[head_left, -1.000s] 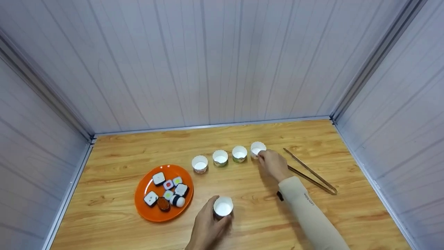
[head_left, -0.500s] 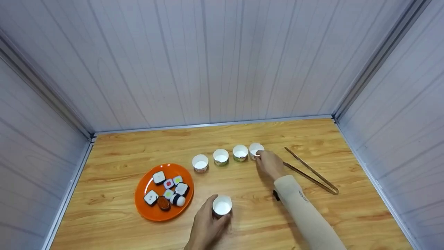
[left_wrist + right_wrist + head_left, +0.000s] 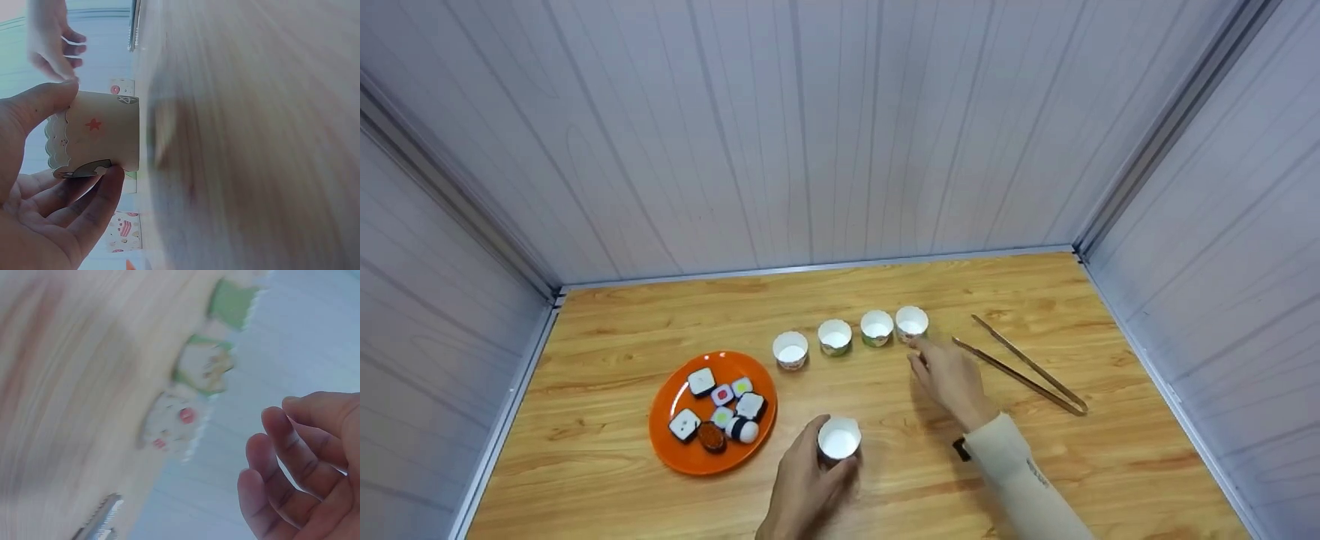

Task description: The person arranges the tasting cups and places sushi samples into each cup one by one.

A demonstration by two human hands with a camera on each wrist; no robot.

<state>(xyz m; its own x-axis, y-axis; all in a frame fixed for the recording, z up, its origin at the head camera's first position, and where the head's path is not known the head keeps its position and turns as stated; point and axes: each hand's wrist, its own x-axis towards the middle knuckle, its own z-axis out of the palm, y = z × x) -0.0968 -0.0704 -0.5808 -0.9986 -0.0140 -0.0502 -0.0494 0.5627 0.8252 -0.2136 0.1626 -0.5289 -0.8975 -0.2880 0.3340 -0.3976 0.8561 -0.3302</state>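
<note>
Pale ribbed panels walled in the wooden table [image 3: 1035, 457] on three sides. Taking the orange plate [image 3: 675, 450] of toy sushi as the landmark: the left hand [image 3: 802, 495] lay just right of it, thumb and fingers curled round a white paper cup [image 3: 839, 439] that stood upright on the wood. The left wrist view showed that cup [image 3: 98, 135] pinched between thumb and fingers [image 3: 84, 202]. Beyond the plate and to its right, four more paper cups [image 3: 851, 336] stood in a row. The right hand [image 3: 952, 379] was near the row's farthest cup [image 3: 911, 322] but apart from it, fingers relaxed and holding nothing. Metal tongs [image 3: 1024, 367] lay farther right of the plate, past that hand.
</note>
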